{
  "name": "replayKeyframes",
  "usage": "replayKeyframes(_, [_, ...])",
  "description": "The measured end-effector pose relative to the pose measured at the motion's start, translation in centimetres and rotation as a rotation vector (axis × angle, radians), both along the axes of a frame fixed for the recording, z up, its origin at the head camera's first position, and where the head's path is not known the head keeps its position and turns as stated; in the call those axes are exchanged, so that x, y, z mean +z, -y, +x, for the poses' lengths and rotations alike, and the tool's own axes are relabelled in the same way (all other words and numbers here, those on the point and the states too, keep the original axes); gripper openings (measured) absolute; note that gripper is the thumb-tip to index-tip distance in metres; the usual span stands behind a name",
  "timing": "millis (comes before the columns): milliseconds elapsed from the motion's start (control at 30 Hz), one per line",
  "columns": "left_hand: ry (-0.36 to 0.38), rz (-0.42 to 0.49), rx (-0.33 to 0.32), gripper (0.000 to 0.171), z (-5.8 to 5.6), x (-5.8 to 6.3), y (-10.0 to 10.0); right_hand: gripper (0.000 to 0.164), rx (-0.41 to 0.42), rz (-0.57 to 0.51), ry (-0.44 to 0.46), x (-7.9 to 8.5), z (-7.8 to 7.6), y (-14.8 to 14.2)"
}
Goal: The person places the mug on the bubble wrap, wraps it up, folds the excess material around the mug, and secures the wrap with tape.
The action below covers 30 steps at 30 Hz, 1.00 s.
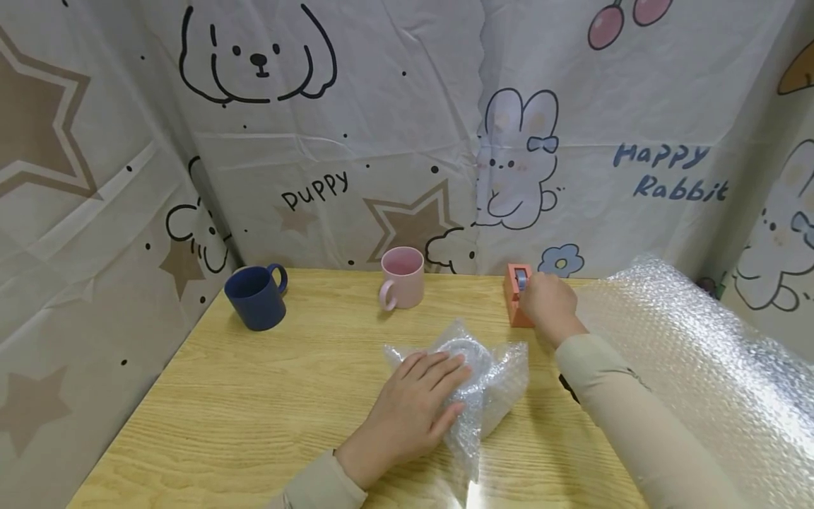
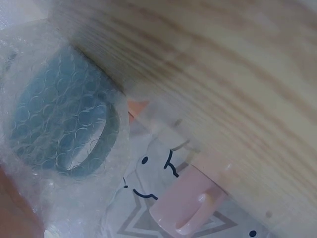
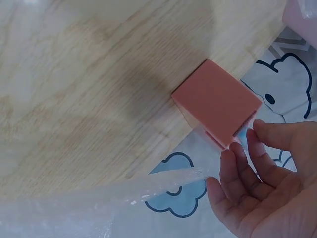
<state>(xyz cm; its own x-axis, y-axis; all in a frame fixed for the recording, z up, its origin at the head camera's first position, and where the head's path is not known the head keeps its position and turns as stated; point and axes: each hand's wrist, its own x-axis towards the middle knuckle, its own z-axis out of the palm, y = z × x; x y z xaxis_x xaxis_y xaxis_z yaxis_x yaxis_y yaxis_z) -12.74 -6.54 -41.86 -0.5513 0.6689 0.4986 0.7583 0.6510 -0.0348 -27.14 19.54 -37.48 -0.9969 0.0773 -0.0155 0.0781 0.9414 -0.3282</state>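
A bubble-wrapped bundle (image 1: 473, 367) lies on the table under my left hand (image 1: 410, 403), whose fingers rest spread across its top. Through the wrap the left wrist view shows a rounded blue-grey object (image 2: 64, 114); its exact kind is blurred by the bubbles. My right hand (image 1: 550, 300) is at an orange tape dispenser (image 1: 521, 316) near the table's back edge. In the right wrist view its thumb and index fingertip pinch together at the dispenser's cutting end, by the end of the clear tape (image 3: 242, 133). The other fingers are loosely bent beside it.
A navy mug (image 1: 256, 300) stands at the back left and a pink mug (image 1: 403, 279) at the back middle. A large sheet of bubble wrap (image 1: 693, 360) covers the table's right side, under my right forearm. A printed cloth (image 1: 381, 106) hangs behind the table.
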Motion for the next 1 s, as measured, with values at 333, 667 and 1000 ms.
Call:
replayKeyframes(333, [-0.004, 0.013, -0.006, 0.046, 0.0, -0.1, 0.0, 0.033, -0.044, -0.179, 0.100, 1.4, 0.3, -1.1])
replayKeyframes(667, [0.012, -0.027, 0.021, 0.045, 0.2, 0.0, 0.0, 0.031, -0.052, -0.365, 0.191, 0.7, 0.7, -1.1])
replayKeyframes(1000, [0.004, -0.029, 0.026, 0.046, 0.2, -0.1, 0.0, 0.040, -0.052, -0.399, 0.167, -0.6, 0.9, -1.2])
